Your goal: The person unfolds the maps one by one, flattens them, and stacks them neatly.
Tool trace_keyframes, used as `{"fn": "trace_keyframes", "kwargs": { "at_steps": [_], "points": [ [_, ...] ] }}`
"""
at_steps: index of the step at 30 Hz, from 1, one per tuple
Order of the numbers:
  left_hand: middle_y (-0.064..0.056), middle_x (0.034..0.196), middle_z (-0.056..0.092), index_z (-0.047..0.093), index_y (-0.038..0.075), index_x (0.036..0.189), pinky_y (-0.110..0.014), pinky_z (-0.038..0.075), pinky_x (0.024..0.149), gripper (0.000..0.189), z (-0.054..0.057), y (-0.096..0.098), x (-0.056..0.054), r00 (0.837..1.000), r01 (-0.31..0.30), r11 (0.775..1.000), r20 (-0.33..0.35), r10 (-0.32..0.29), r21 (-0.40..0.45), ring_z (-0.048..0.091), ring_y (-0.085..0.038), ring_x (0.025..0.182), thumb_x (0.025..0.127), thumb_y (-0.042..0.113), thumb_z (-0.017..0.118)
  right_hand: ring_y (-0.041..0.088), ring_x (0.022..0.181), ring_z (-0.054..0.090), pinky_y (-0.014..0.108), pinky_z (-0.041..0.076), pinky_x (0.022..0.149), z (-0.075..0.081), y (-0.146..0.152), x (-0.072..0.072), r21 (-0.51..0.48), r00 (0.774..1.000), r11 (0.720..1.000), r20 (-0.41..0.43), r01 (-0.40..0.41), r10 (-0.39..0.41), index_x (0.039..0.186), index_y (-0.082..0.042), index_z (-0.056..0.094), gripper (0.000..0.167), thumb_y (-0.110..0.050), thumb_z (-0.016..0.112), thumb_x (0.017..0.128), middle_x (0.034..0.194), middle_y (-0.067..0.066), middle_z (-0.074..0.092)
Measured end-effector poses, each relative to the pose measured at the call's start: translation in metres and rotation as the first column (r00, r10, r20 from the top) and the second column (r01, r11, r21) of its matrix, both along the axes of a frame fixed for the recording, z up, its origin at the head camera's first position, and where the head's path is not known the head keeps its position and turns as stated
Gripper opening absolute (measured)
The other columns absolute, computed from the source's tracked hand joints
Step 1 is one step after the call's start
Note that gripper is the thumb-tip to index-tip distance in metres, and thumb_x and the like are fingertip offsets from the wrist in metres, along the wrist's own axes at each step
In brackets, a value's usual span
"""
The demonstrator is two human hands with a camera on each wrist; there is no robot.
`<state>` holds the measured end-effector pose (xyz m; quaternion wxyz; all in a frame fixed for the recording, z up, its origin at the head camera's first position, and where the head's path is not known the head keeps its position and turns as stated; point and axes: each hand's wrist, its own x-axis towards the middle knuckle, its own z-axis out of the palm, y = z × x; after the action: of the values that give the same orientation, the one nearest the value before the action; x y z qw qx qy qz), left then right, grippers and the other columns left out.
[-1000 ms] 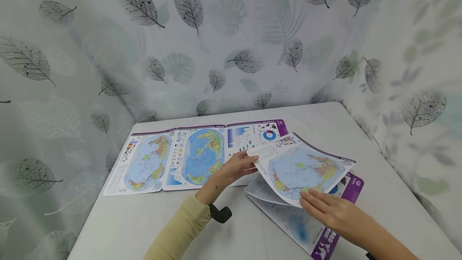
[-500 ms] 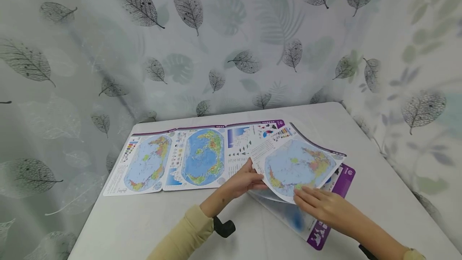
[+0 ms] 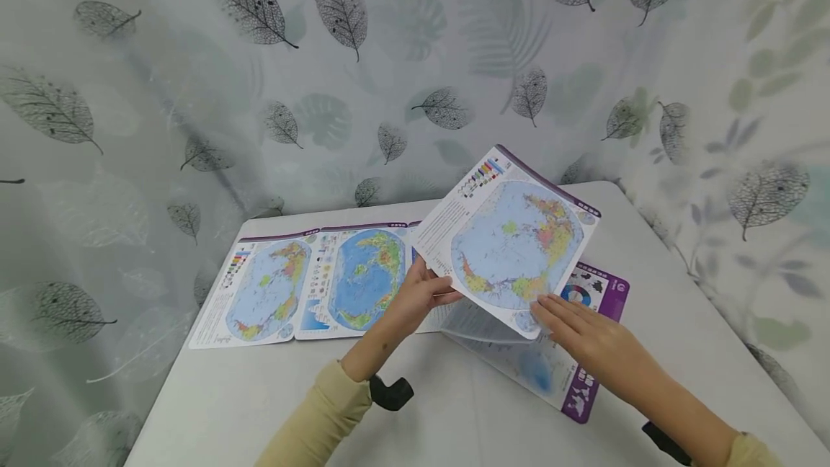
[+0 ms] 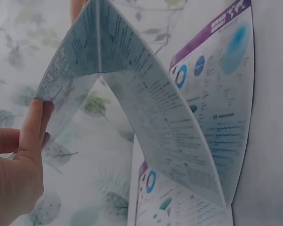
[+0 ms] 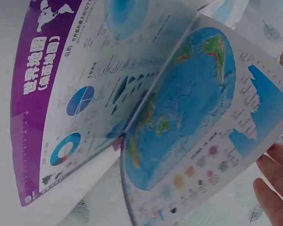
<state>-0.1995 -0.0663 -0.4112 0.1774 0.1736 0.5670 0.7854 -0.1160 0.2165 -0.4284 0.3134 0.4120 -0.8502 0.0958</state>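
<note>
A fold-out world map (image 3: 519, 243) is held up in both hands, its political-map panel tilted toward the head camera. My left hand (image 3: 424, 298) pinches the panel's left edge, thumb in front. My right hand (image 3: 583, 330) grips the near right corner, straight fingers lying over the front face. In the left wrist view, the panels stand folded like a tent, with left fingers (image 4: 33, 127) at one edge. The right wrist view shows the blue physical-map panel (image 5: 188, 103) and the purple-edged panel (image 5: 61, 99) meeting at a fold, right-hand fingers (image 5: 273, 179) beside the panel.
A second, similar map (image 3: 259, 290) lies unfolded flat at the left of the white table (image 3: 454, 416), partly covered by the raised panel. Leaf-patterned curtains (image 3: 389, 56) hang behind and beside the table. Black wrist mounts (image 3: 392, 391) show under the sleeves.
The political-map panel has risen and tilted up toward the camera in both hands. The purple-edged panel has shifted left and away, and the left hand has slipped along the edge.
</note>
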Motion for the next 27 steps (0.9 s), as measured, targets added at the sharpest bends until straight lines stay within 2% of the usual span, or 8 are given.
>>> {"fn": "trace_keyframes", "kwargs": {
  "at_steps": [2,6,8,10,13,17,23,27],
  "points": [
    [-0.024,0.134,0.043,0.02,0.018,0.147,-0.039,0.049,0.082,0.062,0.005,-0.007,-0.002,1.0,-0.021,1.0,-0.005,0.021,0.011,0.055,-0.037,0.109,0.095,-0.01,0.039,0.033,0.104,0.059,0.042,0.05,0.076,0.002,0.0,-0.003,-0.05,1.0,0.998,0.015,0.028,-0.027,0.128,0.001,0.054,0.053,-0.033,0.021,0.104,0.125,0.017,0.056],
    [-0.024,0.135,0.043,0.02,0.018,0.147,-0.039,0.05,0.081,0.062,0.014,-0.025,-0.007,0.997,-0.073,0.996,-0.016,0.074,0.045,0.057,-0.035,0.107,0.095,-0.011,0.039,0.034,0.094,0.063,0.04,0.053,0.067,0.0,-0.002,-0.011,-0.114,0.987,0.986,0.115,0.125,-0.112,0.138,-0.001,0.043,0.058,-0.043,0.025,0.102,0.126,0.019,0.055],
    [-0.023,0.136,0.042,0.021,0.017,0.147,-0.037,0.05,0.081,0.061,0.018,-0.035,-0.009,0.995,-0.102,0.993,-0.014,0.103,0.058,0.058,-0.033,0.106,0.095,-0.011,0.039,0.035,0.092,0.063,0.041,0.054,0.066,-0.003,-0.003,-0.016,-0.114,0.97,0.978,0.191,0.176,-0.153,0.142,-0.003,0.037,0.057,-0.041,0.039,0.1,0.126,0.019,0.054],
    [-0.023,0.137,0.041,0.021,0.017,0.147,-0.036,0.05,0.082,0.061,0.022,-0.046,-0.01,0.991,-0.131,0.99,-0.009,0.131,0.059,0.059,-0.03,0.105,0.095,-0.01,0.038,0.036,0.095,0.062,0.041,0.054,0.067,-0.008,-0.005,-0.022,-0.08,0.943,0.972,0.272,0.219,-0.19,0.144,-0.005,0.033,0.059,-0.034,0.052,0.097,0.128,0.02,0.053],
    [-0.022,0.139,0.037,0.018,0.017,0.148,-0.036,0.049,0.084,0.063,0.023,-0.064,-0.012,0.986,-0.165,0.984,0.002,0.165,0.06,0.06,-0.027,0.105,0.096,-0.011,0.038,0.037,0.098,0.061,0.043,0.054,0.068,-0.016,-0.009,-0.031,-0.038,0.908,0.973,0.369,0.229,-0.2,0.141,-0.003,0.038,0.063,-0.019,0.067,0.087,0.126,0.02,0.055],
    [-0.023,0.141,0.034,0.016,0.017,0.149,-0.036,0.049,0.084,0.065,0.023,-0.088,-0.014,0.974,-0.226,0.972,0.001,0.226,0.059,0.061,-0.023,0.103,0.095,-0.013,0.036,0.037,0.094,0.063,0.042,0.054,0.069,-0.026,-0.017,-0.039,0.012,0.859,0.977,0.475,0.211,-0.192,0.134,0.0,0.046,0.054,-0.018,0.066,0.088,0.123,0.022,0.056],
    [-0.022,0.142,0.032,0.016,0.016,0.148,-0.036,0.049,0.084,0.066,0.021,-0.12,-0.017,0.947,-0.322,0.946,0.006,0.322,0.045,0.063,-0.02,0.099,0.093,-0.015,0.036,0.038,0.092,0.063,0.045,0.051,0.077,-0.042,-0.03,-0.042,0.141,0.745,0.981,0.638,0.135,-0.194,0.133,0.0,0.049,0.05,-0.026,0.061,0.092,0.131,0.024,0.049],
    [-0.019,0.143,0.029,0.012,0.018,0.149,-0.036,0.048,0.086,0.068,0.023,-0.142,-0.019,0.932,-0.363,0.931,0.025,0.362,0.045,0.062,-0.018,0.101,0.093,-0.016,0.035,0.041,0.102,0.058,0.05,0.048,0.082,-0.054,-0.04,-0.039,0.2,0.682,0.978,0.707,0.06,-0.186,0.135,-0.001,0.048,0.054,-0.03,0.06,0.091,0.135,0.023,0.045]
  ]
}}
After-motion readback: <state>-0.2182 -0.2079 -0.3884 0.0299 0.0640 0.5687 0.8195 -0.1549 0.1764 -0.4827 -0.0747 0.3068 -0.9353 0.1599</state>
